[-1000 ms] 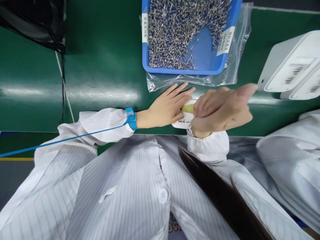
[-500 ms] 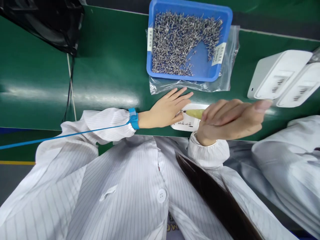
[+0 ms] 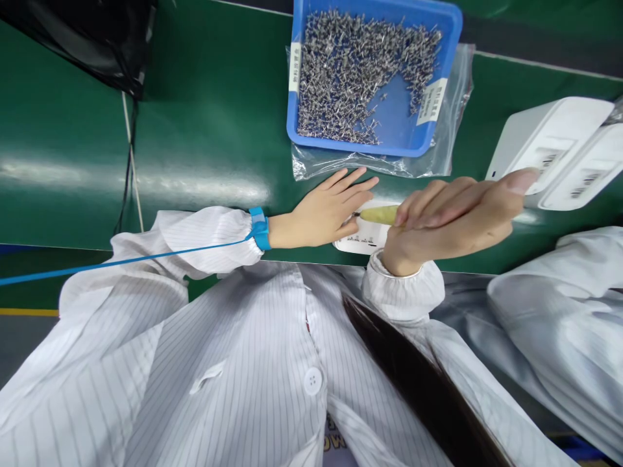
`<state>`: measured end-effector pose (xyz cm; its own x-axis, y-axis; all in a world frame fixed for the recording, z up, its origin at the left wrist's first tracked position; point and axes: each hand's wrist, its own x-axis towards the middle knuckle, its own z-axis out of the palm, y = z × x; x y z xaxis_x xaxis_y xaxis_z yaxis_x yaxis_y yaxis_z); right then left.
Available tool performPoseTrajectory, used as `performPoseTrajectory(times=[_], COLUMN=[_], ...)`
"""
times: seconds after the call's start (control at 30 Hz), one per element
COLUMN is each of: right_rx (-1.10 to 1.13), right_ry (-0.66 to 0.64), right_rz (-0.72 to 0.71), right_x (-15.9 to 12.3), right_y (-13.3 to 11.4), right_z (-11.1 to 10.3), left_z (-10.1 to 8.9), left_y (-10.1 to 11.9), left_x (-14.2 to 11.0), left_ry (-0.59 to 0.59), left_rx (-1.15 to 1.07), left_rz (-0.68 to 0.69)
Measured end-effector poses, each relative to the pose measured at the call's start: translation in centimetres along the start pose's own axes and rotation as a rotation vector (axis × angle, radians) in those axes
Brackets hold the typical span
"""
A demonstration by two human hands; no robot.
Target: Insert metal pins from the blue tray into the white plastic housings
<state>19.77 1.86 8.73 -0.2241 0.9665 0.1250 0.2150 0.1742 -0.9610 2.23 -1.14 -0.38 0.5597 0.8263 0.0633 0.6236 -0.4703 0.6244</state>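
1. While the right hand is clenching a tapering yellow tool, the left hand is spreading out, ungrasping.
2. Partly hidden beneath both, a white, dark-marked device is lying on the green table.

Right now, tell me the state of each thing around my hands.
Left hand: palm down, fingers spread.
Right hand: closed.
Yellow tool: held in right hand.
White device: partly hidden by both hands.
Blue tray: partly filled with metal parts.
Clear bag: partly under the tray.
White units: side by side.
Wrist strap: fastened.
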Motion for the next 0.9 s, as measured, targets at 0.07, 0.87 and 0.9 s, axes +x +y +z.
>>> performPoseTrajectory(times=[0.07,0.87,0.9], right_rx=[-0.026,0.297,0.315], right_ry=[-0.041,0.296,0.297], right_rz=[0.016,-0.345,-0.347], right_x=[0.3,1.2,1.2], right_y=[-0.5,1.8,1.7], right_z=[0.0,4.8,4.8], left_z=[0.0,-0.4,-0.4], left_y=[0.0,0.1,0.2], left_x=[0.0,-0.1,-0.1], left_ry=[-0.001,-0.015,-0.019], left_rx=[-0.002,-0.021,-0.02], left_rz=[0.005,0.006,0.002])
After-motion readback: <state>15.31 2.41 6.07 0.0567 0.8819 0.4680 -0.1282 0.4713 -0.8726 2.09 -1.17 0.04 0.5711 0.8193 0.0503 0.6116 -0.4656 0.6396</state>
